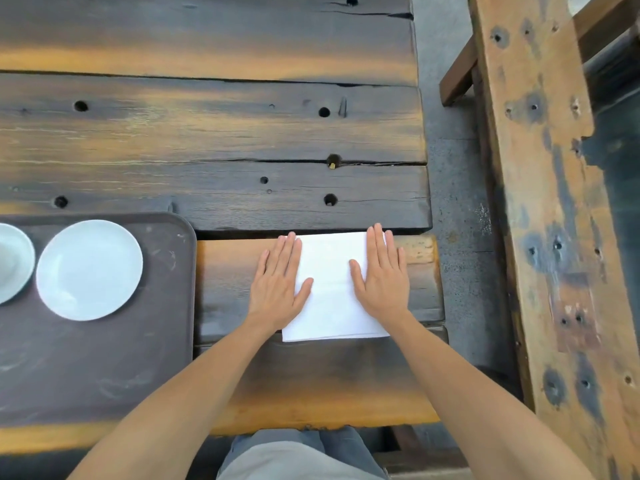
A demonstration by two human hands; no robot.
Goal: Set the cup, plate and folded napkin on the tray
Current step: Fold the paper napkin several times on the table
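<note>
A white napkin (330,292) lies flat on the wooden table, right of the tray. My left hand (278,284) rests palm down on its left edge, fingers straight. My right hand (382,278) presses flat on its right side. A dark brown tray (104,368) sits at the left with a white plate (90,270) on it. A second white round dish (12,261) on the tray is cut off by the left frame edge; whether it is the cup I cannot tell.
The dark plank table (214,133) stretches away from me, its right edge near the napkin. A grey floor gap (453,188) separates it from a weathered wooden bench (540,188) on the right. My lap shows below the table's front edge.
</note>
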